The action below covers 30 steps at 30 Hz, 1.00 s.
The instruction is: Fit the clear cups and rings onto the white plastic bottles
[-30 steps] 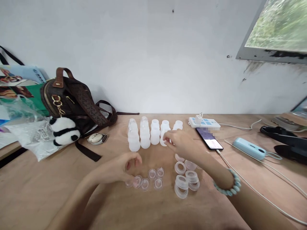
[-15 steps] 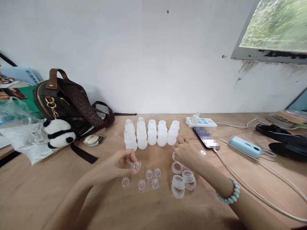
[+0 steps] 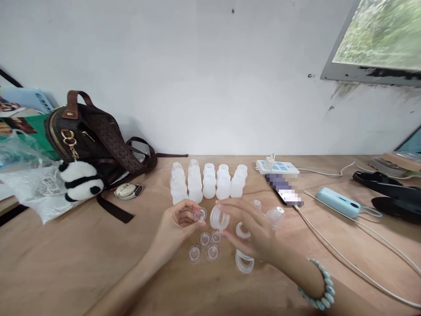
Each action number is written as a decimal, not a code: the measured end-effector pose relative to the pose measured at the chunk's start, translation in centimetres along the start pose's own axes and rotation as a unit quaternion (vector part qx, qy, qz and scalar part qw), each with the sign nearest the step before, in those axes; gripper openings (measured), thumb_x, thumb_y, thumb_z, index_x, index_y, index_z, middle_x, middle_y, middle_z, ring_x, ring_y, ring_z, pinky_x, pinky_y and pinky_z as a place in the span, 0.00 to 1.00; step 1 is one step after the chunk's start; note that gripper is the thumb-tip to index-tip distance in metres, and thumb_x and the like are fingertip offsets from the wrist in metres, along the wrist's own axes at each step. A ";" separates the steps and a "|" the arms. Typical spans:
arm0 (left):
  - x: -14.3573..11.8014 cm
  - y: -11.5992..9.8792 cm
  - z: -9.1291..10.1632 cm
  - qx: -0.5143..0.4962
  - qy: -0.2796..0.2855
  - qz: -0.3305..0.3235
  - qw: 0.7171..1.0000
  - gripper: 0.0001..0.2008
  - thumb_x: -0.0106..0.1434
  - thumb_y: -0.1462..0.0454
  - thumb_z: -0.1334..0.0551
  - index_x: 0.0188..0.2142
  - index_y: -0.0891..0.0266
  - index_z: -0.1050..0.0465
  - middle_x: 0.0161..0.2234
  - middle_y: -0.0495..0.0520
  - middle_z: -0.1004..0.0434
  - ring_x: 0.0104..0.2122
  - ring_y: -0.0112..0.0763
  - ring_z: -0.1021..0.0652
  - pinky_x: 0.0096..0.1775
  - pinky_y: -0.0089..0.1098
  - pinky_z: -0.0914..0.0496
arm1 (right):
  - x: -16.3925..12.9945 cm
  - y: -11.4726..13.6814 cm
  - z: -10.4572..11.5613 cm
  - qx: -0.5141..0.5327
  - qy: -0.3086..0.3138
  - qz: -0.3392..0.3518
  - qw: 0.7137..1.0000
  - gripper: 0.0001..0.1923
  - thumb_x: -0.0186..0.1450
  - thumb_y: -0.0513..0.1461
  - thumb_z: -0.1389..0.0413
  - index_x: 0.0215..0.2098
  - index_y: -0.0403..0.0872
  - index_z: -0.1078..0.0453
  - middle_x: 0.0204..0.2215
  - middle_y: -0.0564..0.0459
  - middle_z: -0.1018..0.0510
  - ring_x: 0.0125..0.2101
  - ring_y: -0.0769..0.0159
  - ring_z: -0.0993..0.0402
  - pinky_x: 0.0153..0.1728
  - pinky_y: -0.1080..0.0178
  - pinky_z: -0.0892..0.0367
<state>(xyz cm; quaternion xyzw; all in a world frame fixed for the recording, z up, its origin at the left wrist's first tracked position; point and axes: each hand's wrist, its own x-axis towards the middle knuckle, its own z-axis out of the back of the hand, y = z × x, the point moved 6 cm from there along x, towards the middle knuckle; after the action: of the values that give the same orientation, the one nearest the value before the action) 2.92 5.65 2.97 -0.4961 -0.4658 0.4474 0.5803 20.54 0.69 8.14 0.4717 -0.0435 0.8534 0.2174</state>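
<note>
Between the thumb and fingers of my left hand [image 3: 180, 224] is a clear bottle nipple [image 3: 200, 214]. A translucent screw ring [image 3: 219, 217] is pinched in my right hand [image 3: 255, 226], just to the right of the nipple and apart from it. Several more clear nipples [image 3: 204, 239] lie on the table below the hands. More screw rings [image 3: 244, 264] lie under and beside my right hand, which partly covers them. Behind the hands stand rows of white baby bottles [image 3: 209, 184]; the left rows carry clear caps [image 3: 176, 169]. Loose clear domed caps [image 3: 275, 216] sit right of my right hand.
A brown backpack [image 3: 95, 136] with a panda plush [image 3: 81, 181] and a computer mouse [image 3: 128, 191] are at left. On the right lie a power strip [image 3: 286, 167], a phone [image 3: 284, 191], a light-blue device [image 3: 338, 202] and a white cable [image 3: 338, 250] crossing the table.
My right hand has moved left from the ring pile, bringing a screw ring with it. My left hand has shifted right with the nipple and turned it, so the hands are now close together.
</note>
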 end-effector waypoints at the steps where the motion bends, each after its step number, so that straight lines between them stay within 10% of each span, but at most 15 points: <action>1: -0.2 0.0 -0.3 0.003 0.003 0.000 1.000 0.13 0.47 0.64 0.29 0.32 0.63 0.29 0.29 0.48 0.25 0.27 0.28 0.24 0.32 0.28 0.29 | 0.0 0.7 -0.4 0.017 0.013 0.018 1.000 0.22 0.66 0.34 0.43 0.58 0.42 0.39 0.49 0.40 0.24 0.50 0.56 0.27 0.46 0.54 0.27; 13: -0.9 0.1 -2.3 -0.042 0.110 -0.014 0.993 0.24 0.49 0.65 0.27 0.45 0.62 0.31 0.34 0.52 0.20 0.34 0.34 0.21 0.39 0.33 0.26 | -0.8 -1.2 -2.5 0.090 0.038 -0.072 0.993 0.12 0.68 0.36 0.44 0.50 0.47 0.31 0.48 0.43 0.22 0.46 0.57 0.26 0.46 0.52 0.27; 30: -1.1 0.6 -2.5 -0.061 0.097 0.008 0.993 0.18 0.53 0.59 0.28 0.41 0.62 0.27 0.37 0.54 0.21 0.35 0.34 0.22 0.36 0.31 0.28 | -1.5 -2.3 -2.9 0.190 -0.008 -0.244 0.951 0.06 0.67 0.33 0.46 0.34 0.48 0.28 0.44 0.47 0.23 0.46 0.61 0.25 0.47 0.57 0.29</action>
<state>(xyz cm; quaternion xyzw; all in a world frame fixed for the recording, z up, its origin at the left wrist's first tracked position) 5.19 4.20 2.12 -0.5757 -0.4298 0.3720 0.5878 19.92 3.05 4.99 0.5072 0.2338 0.7631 0.3251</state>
